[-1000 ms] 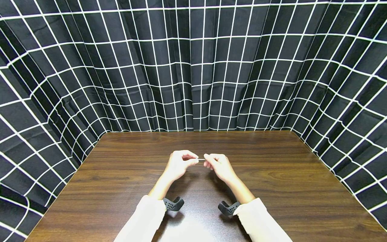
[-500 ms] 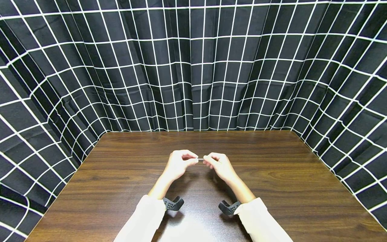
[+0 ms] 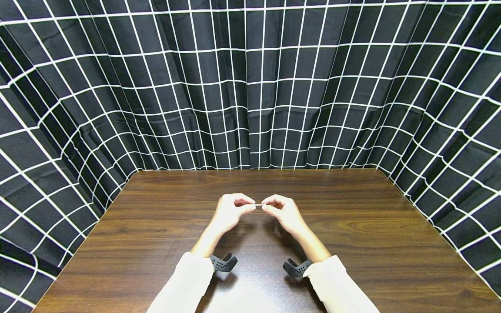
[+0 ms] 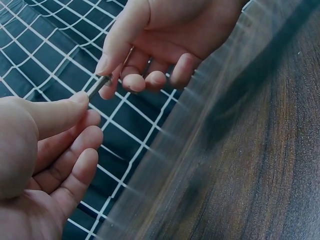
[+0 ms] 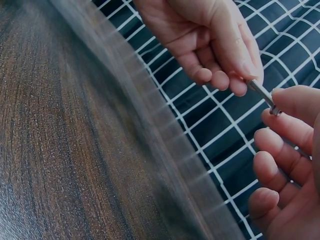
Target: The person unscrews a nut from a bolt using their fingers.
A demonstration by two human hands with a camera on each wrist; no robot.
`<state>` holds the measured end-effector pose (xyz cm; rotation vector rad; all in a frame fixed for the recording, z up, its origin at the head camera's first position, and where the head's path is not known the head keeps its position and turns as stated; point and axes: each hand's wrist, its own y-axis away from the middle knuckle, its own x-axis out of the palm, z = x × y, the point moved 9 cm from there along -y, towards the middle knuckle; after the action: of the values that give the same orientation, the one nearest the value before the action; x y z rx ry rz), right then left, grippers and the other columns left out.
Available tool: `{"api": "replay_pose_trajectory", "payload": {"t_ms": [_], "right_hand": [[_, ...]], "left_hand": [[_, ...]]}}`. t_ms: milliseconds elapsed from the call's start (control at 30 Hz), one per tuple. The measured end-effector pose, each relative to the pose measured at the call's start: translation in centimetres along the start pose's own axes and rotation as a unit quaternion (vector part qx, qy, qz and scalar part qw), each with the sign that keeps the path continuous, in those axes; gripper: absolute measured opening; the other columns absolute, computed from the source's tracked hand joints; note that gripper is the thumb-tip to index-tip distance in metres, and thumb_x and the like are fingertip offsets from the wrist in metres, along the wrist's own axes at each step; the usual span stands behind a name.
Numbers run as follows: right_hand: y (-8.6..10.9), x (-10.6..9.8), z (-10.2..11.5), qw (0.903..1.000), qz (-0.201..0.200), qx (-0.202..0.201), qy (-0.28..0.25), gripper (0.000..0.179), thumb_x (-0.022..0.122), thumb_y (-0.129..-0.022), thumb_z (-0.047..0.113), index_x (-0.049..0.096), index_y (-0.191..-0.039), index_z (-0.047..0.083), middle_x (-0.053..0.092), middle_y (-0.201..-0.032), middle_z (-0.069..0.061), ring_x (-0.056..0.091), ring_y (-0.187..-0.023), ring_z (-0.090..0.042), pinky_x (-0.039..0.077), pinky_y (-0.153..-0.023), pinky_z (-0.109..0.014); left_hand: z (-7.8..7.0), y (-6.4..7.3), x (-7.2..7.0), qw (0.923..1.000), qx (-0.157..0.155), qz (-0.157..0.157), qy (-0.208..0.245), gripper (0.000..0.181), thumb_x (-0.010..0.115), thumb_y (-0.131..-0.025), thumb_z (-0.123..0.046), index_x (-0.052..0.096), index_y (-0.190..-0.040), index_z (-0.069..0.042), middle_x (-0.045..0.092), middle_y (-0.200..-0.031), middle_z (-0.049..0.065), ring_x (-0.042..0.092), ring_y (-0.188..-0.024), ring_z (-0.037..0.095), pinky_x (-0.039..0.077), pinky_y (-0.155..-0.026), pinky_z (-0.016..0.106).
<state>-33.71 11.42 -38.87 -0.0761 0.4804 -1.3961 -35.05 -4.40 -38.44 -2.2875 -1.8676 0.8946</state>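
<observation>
A thin metal bolt [image 3: 258,204] spans the gap between the two hands, above the table. Its shaft looks threaded in the left wrist view [image 4: 96,89]. My left hand [image 3: 230,213] pinches one end between thumb and index finger, and its other fingers are loosely bent. Thumb and index finger of my right hand [image 3: 287,215] hold the opposite end. There the right wrist view shows a small wider metal piece [image 5: 274,110]; whether it is a nut or the bolt's head, I cannot tell. The fingertips partly hide both ends.
Below the hands lies a brown wood-grain table [image 3: 176,208]. A black curtain with a white grid [image 3: 258,87] hangs behind it and along both sides. Dark bands [image 3: 225,263] sit at the wrists, beside white sleeves [image 3: 182,282].
My right thumb and fingers have shifted at the bolt's end, moving slightly left and less bunched together. The left hand has barely moved and still pinches the bolt.
</observation>
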Motion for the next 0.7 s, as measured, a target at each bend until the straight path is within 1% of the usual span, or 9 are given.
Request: {"api": "replay_pose_trajectory", "payload": {"t_ms": [133, 200, 400, 433, 500, 600, 700], "right_hand": [[0.5, -0.1, 2.2, 0.9999, 0.005, -0.014, -0.002, 0.016, 0.066, -0.084, -0.007, 0.064, -0.098, -0.014, 0.065, -0.080, -0.019, 0.052, -0.064, -0.005, 0.039, -0.059, -0.021], [0.7, -0.1, 3.0, 0.9998, 0.005, -0.020, -0.001, 0.017, 0.067, -0.083, -0.008, 0.063, -0.098, -0.014, 0.063, -0.078, -0.019, 0.051, -0.063, -0.005, 0.039, -0.058, -0.021], [0.8, 0.0, 3.4, 0.9995, 0.006, -0.030, -0.002, 0.021, 0.068, -0.081, -0.009, 0.062, -0.101, -0.014, 0.061, -0.074, -0.014, 0.050, -0.060, -0.005, 0.039, -0.057, -0.021], [0.8, 0.0, 3.4, 0.9996, 0.006, -0.029, -0.001, 0.021, 0.068, -0.082, -0.008, 0.062, -0.101, -0.015, 0.061, -0.075, -0.014, 0.050, -0.061, -0.005, 0.039, -0.057, -0.021], [0.7, -0.1, 3.3, 0.9998, 0.004, -0.020, 0.004, 0.018, 0.068, -0.085, -0.005, 0.063, -0.099, -0.014, 0.060, -0.073, -0.010, 0.049, -0.061, -0.005, 0.039, -0.058, -0.021], [0.8, -0.1, 3.0, 1.0000, 0.001, 0.002, 0.009, 0.013, 0.064, -0.090, 0.001, 0.064, -0.091, -0.012, 0.059, -0.069, -0.015, 0.050, -0.061, -0.010, 0.040, -0.058, -0.021], [0.8, 0.0, 2.9, 0.9997, 0.000, 0.021, 0.012, 0.020, 0.060, -0.094, 0.005, 0.064, -0.083, -0.011, 0.059, -0.070, -0.023, 0.052, -0.062, -0.018, 0.043, -0.059, -0.025]], "left_hand": [[0.1, 0.0, -0.1, 1.0000, -0.004, 0.000, 0.000, 0.009, 0.077, -0.081, -0.010, 0.075, -0.089, -0.009, 0.074, -0.083, -0.001, 0.068, -0.075, 0.010, 0.050, -0.066, 0.025], [0.0, 0.0, -0.1, 1.0000, -0.005, 0.000, 0.002, 0.010, 0.077, -0.081, -0.010, 0.075, -0.090, -0.007, 0.074, -0.083, -0.001, 0.068, -0.075, 0.010, 0.050, -0.066, 0.025], [0.0, 0.0, 0.0, 1.0000, -0.004, 0.002, 0.001, 0.011, 0.077, -0.082, -0.010, 0.074, -0.091, -0.005, 0.074, -0.084, 0.000, 0.068, -0.076, 0.011, 0.050, -0.066, 0.026], [0.0, -0.1, 0.0, 1.0000, -0.005, 0.003, 0.001, 0.010, 0.077, -0.082, -0.010, 0.074, -0.090, -0.006, 0.074, -0.084, -0.001, 0.068, -0.076, 0.011, 0.050, -0.066, 0.025], [-0.1, -0.1, 0.0, 1.0000, -0.004, 0.002, 0.001, 0.009, 0.077, -0.081, -0.010, 0.075, -0.090, -0.007, 0.074, -0.084, -0.001, 0.068, -0.075, 0.011, 0.050, -0.066, 0.025], [-0.1, 0.0, 0.1, 1.0000, -0.002, 0.000, 0.001, 0.008, 0.077, -0.081, -0.011, 0.075, -0.089, -0.010, 0.074, -0.083, -0.001, 0.067, -0.074, 0.011, 0.049, -0.064, 0.025], [-0.2, 0.0, 0.2, 1.0000, 0.001, 0.000, -0.001, 0.008, 0.077, -0.081, -0.011, 0.075, -0.089, -0.010, 0.074, -0.083, -0.001, 0.067, -0.074, 0.011, 0.049, -0.063, 0.026]]}}
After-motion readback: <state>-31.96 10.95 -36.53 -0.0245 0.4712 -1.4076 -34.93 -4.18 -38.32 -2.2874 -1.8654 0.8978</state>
